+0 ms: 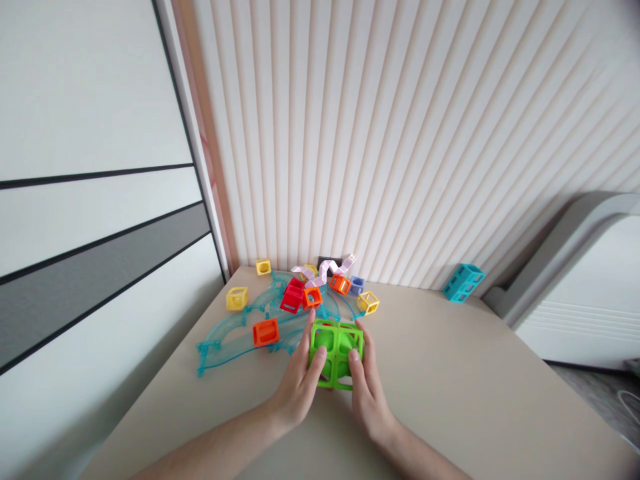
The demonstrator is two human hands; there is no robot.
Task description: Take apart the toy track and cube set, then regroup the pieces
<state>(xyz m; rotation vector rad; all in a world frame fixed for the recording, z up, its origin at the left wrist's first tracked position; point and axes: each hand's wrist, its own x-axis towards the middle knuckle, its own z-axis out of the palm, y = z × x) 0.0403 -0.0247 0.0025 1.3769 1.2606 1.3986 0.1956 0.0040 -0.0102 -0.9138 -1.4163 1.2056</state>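
A bright green block of joined open-frame cubes [337, 355] is held in front of me, above the near part of the table. My left hand [299, 379] grips its left side, thumb on the near face. My right hand [369, 387] grips the right side in the same way. The fingers behind the block are partly hidden. Just beyond lie a red block [293, 295], an orange cube [265, 331] and another orange cube [313, 297], on or among clear blue curved track pieces [235, 340].
Yellow cubes [237, 299] lie at the left and around the pile. A pale pink zigzag piece [327, 269] tops the pile near the ribbed wall [320, 133]. A teal block [464, 283] stands at the table's [450, 373] back right. White cabinetry [90, 267] rises on the left.
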